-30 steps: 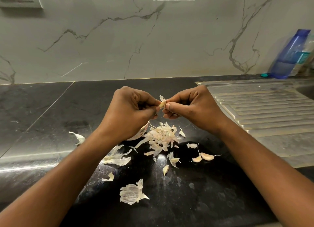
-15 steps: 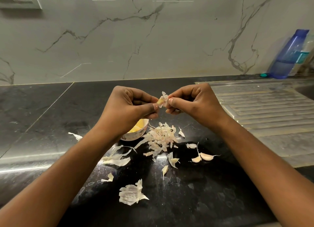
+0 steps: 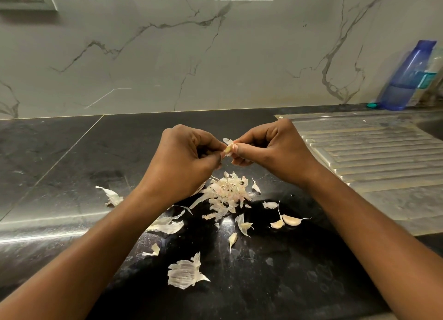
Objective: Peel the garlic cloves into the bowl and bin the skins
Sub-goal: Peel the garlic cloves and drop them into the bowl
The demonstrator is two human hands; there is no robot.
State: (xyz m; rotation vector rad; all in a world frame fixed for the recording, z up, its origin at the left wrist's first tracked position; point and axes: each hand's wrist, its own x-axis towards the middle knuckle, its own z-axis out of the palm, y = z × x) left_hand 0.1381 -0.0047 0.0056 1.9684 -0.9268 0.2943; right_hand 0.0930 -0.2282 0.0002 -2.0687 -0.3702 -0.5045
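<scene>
Garlic clove (image 3: 227,149) is pinched between both hands in the head view, raised above the skin pile (image 3: 227,192), by my reading so that peelings fall onto one heap. The left hand (image 3: 184,161) curls thumb and forefinger round the clove from 9 o'clock and steadies it. The right hand (image 3: 275,152) nips its papery skin (image 3: 227,141) from 3 o'clock, with a flap standing at 12. The clove pokes out just past the left fingertips, where the two grips meet. The pile lies at 6 o'clock on the dark counter (image 3: 275,283); two unpeeled cloves (image 3: 288,220) wait at 4. Only a sliver of the bowl (image 3: 201,190) shows under the left wrist.
</scene>
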